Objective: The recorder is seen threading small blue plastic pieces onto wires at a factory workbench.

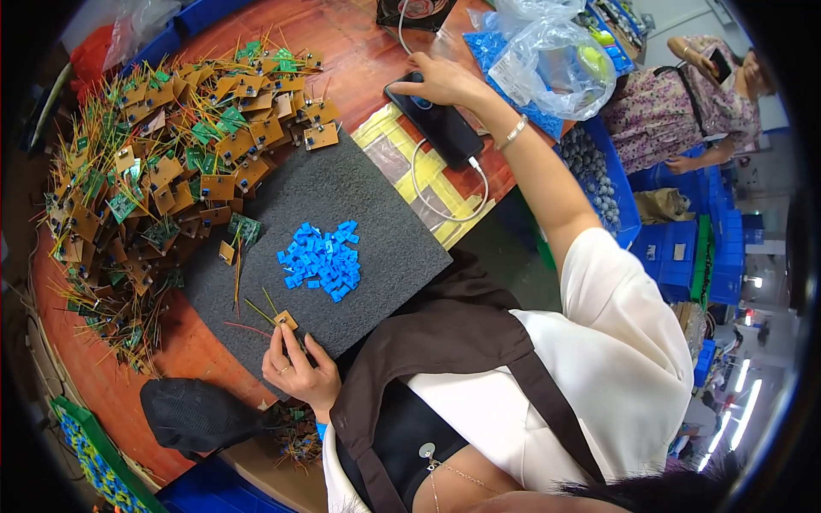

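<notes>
A small brown circuit board [286, 320] with thin wires is pinched between the fingertips of my left hand [301, 369], low over the dark grey foam mat [385, 231]. Just beyond that hand, a loose pile of small bright blue plastic pieces [321, 260] lies on the mat. My right hand [443, 80] reaches to the far side, its fingers spread over the upper end of a black phone [445, 128]. The thumb rests on or just above the phone's screen. A white charging cable [416, 175] is plugged into the phone's near end.
A large heap of wired brown and green circuit boards [171, 188] covers the left of the red table [368, 43]. A black mesh cap-like item [192, 415] sits at the near left. Plastic bags [552, 73] and blue bins [629, 218] stand at right, where another person [676, 107] stands.
</notes>
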The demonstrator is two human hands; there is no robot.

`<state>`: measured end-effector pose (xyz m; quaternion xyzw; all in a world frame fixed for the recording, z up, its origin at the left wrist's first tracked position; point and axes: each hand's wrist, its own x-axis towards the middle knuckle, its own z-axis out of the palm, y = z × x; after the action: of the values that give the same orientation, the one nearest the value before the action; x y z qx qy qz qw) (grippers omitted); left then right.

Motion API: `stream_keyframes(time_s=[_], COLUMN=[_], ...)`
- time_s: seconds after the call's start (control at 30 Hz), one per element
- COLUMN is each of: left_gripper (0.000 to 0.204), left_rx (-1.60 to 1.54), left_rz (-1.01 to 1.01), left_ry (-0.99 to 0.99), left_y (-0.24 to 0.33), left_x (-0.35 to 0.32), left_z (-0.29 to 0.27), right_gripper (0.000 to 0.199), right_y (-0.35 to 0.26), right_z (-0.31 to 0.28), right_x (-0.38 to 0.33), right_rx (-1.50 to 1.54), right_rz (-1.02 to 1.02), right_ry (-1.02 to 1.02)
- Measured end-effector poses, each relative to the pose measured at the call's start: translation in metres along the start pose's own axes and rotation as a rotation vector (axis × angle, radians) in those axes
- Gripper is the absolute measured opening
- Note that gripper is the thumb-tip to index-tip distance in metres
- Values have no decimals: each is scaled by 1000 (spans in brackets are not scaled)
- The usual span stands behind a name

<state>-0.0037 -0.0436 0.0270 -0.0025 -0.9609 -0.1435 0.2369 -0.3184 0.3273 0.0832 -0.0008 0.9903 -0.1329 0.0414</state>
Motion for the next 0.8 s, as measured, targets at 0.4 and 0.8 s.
stream_keyframes(time_s=[0.4,0.8], left_gripper=[40,39], left_rx=[6,9], left_rz=[14,3], left_ry=[25,28], left_y=[0,-1], left_x=[0,-1], left_z=[3,3], right_gripper=[104,73], right_y=[-24,-12], right_z=[-1,-18], right_x=[29,53], right_rx=[-272,-375], right_rz=[56,-7], right_ry=[-230,-253])
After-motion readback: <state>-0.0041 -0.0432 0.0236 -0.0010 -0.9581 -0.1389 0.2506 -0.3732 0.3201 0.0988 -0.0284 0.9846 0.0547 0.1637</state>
